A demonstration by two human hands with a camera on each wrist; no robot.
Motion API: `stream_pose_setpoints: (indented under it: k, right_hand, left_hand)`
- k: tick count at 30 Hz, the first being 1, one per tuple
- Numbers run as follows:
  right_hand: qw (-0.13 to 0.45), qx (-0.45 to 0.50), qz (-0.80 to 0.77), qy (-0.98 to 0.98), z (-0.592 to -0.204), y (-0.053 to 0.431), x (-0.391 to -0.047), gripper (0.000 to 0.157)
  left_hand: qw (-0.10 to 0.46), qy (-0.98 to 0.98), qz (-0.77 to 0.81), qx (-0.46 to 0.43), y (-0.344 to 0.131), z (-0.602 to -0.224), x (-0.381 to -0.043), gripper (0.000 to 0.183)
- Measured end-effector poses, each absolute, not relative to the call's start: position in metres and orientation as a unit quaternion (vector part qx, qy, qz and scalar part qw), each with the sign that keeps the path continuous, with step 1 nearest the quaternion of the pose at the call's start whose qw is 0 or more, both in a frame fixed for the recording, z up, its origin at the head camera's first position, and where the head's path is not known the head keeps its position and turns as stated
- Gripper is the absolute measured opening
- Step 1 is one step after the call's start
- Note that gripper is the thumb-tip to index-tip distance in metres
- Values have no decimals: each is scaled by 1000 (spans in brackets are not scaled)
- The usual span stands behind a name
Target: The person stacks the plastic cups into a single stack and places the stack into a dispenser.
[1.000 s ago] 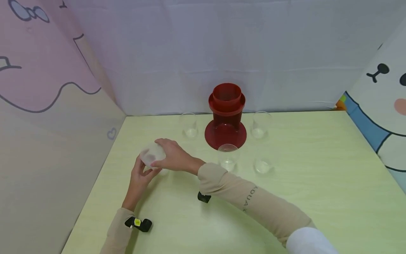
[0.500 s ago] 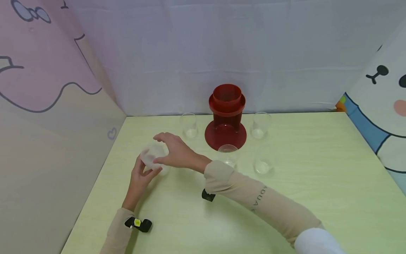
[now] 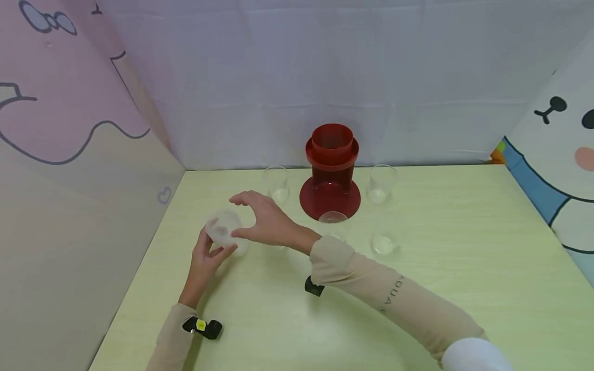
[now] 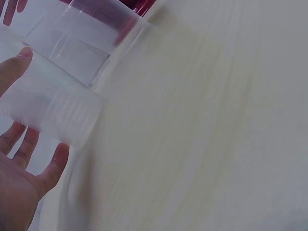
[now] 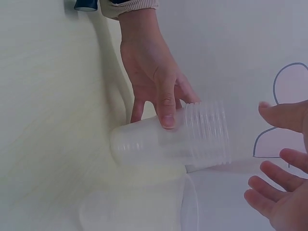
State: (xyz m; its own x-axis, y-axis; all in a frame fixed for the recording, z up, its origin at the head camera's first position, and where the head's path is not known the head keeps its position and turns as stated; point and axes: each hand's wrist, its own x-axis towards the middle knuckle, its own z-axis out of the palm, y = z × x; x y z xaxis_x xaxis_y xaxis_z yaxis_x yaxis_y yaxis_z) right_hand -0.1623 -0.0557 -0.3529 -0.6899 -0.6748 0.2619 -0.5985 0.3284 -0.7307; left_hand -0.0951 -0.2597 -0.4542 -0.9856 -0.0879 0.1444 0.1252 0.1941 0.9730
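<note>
My left hand [image 3: 209, 260] grips a nested stack of clear plastic cups [image 5: 168, 139], tilted on its side, several rims showing close together at one end. In the left wrist view its thumb lies along one side of the stack [image 4: 53, 106] and its fingers support the other. My right hand [image 3: 274, 221] is held beside the rim end with fingers spread and curved, nothing between them. In the right wrist view a gap shows between this right hand [image 5: 284, 192] and the rims. Another clear cup [image 5: 139, 207] stands close by the stack.
Red cup-like pieces [image 3: 331, 172] rise from a round red base [image 3: 306, 198] at the back middle. Single clear cups stand at the back left [image 3: 278, 188], back right [image 3: 380, 188], front right [image 3: 384, 242] and before the red base [image 3: 333, 226]. Fabric walls edge the table [image 3: 464, 232].
My right hand has let go of the cup stack and drawn back to the right, its fingers opening wider. The left hand and the stack have stayed almost in place.
</note>
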Motion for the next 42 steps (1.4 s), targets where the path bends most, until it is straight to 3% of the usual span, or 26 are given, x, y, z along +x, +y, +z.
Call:
stream_pose_setpoints:
  k: [42]
  right_hand:
    - [23,-304,-452,838,-394,-18,-152,74]
  left_hand:
    - [82,-775,-626,-1,-259,-452,-94,78]
